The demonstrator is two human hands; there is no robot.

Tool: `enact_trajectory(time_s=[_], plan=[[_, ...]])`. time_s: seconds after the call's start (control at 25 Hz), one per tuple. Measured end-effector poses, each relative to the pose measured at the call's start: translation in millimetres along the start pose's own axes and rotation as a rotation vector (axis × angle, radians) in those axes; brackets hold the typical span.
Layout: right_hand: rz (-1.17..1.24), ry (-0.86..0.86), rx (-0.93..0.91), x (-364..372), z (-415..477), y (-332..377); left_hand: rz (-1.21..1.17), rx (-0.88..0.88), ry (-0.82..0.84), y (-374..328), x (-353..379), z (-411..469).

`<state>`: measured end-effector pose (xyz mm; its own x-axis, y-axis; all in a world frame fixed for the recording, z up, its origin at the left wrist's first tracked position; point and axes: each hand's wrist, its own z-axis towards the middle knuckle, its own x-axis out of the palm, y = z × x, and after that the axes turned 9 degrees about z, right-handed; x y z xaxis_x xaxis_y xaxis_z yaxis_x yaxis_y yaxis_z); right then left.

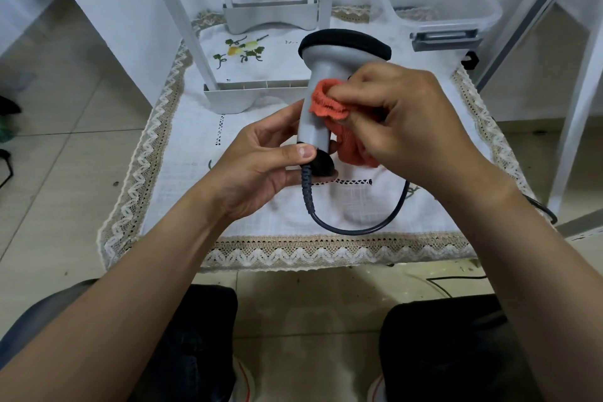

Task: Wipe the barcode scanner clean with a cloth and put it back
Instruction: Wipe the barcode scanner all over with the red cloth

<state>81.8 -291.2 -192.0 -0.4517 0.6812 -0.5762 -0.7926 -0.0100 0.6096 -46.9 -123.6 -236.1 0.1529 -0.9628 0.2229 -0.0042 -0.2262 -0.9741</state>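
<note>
Dark-trousered knees (195,336) sit lowest, just short of the white lace-trimmed tablecloth (182,206). Over the middle of that tablecloth, the left hand (257,170) has thumb and fingers clamped round the handle base of the grey plastic barcode scanner (314,127), black head up top. The right hand (414,121) pinches a crumpled orange knit cloth (326,101) against the handle. The scanner's dark cable (359,231) loops down onto the tablecloth.

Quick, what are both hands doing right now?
Left hand: holds the barcode scanner by the bottom of its handle.
Right hand: pinches the orange cloth against the scanner's handle.
</note>
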Motion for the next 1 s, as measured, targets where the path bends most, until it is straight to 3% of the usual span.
enact_trajectory(time_s=[0.12, 0.28, 0.44, 0.6, 0.76, 0.88, 1.0], plan=[[0.023, 0.13, -0.031, 1.2, -2.1, 3.6, 0.008, 0.007, -0.013, -0.1, -1.5, 0.2], [-0.016, 0.018, 0.0, 2.9, -0.3, 0.1, 0.004, -0.006, -0.045, 1.8, -1.1, 2.4], [0.024, 0.143, -0.037, 5.4, -4.4, 2.4, -0.043, -0.029, -0.145, 2.8, -0.6, 4.5], [0.002, 0.065, 0.009, 4.2, -2.0, 0.7, -0.051, -0.033, -0.155, 1.7, 0.2, 4.4], [0.048, 0.184, 0.027, 3.0, -4.8, 3.4, -0.074, -0.049, -0.177, 2.3, 0.8, 4.8], [-0.024, 0.067, 0.046, 5.7, -3.4, 2.3, -0.051, -0.041, -0.185, 2.4, 2.1, 5.4], [0.047, 0.183, 0.045, 4.0, -4.0, 5.7, -0.086, -0.032, -0.195, 2.9, 0.7, 5.1]])
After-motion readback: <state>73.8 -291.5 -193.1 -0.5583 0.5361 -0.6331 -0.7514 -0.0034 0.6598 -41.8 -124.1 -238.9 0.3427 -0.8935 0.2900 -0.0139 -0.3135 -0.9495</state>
